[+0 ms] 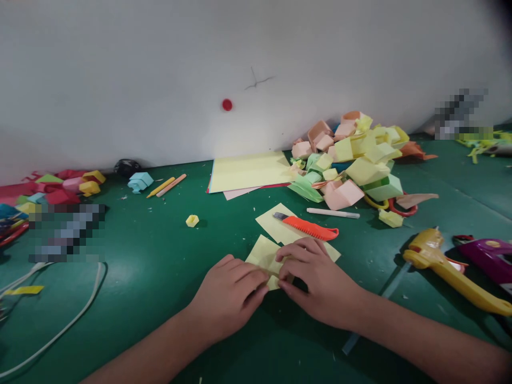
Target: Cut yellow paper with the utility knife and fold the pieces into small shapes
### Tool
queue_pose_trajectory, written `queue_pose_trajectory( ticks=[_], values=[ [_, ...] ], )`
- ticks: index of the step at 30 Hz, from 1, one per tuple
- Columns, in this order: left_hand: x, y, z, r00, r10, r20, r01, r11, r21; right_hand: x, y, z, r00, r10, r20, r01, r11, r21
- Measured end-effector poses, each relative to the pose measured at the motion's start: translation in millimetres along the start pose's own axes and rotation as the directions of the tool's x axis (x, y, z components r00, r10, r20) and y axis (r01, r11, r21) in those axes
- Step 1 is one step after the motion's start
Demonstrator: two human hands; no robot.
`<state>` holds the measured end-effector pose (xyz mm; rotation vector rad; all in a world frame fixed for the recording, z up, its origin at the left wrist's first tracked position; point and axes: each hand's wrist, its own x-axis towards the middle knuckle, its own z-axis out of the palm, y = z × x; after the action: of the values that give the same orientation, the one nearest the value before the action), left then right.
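Between my two hands is a pale yellow paper sheet (262, 250), its near edge partly turned up. The fingers of my left hand (232, 293) pinch that edge from the left. From the right, my right hand (316, 280) pinches the same sheet, thumb and fingertips together. Just beyond lies a second yellow paper piece (269, 221), partly under an orange box cutter (312, 227) whose blade points left. A small yellow folded paper cup (192, 221) sits alone to the left on the green table (152, 298).
A heap of folded paper shapes (372, 160) stands back right, beside a paper stack (252, 170). A white pen (333, 213), a yellow glue gun (452, 266) with a clear glue stick and a purple tool (488, 258) lie right. A white cable (80, 314) curves at left.
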<state>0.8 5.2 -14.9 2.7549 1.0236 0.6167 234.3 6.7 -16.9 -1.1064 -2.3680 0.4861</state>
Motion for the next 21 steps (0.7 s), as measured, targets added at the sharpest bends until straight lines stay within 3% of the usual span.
queue_pose_trajectory(
  ticks=[9, 16, 21],
  values=[
    [0.6, -1.8, -3.1, 0.978, 0.205, -0.042, -0.193, 0.96, 0.202, 6.7, 3.0, 4.4, 0.996, 0.084, -0.016, -0.083, 0.995, 0.05],
    [2.8, -1.1, -2.3, 0.979, 0.205, 0.005, -0.202, 0.96, 0.193, 8.5, 4.2, 5.0, 0.996, 0.092, -0.021, -0.091, 0.994, 0.052],
    [2.7, -0.2, -2.2, 0.981, 0.191, 0.023, -0.192, 0.964, 0.182, 6.1, 9.4, 2.9, 1.0, 0.009, 0.017, -0.009, 1.0, -0.006]
  ],
)
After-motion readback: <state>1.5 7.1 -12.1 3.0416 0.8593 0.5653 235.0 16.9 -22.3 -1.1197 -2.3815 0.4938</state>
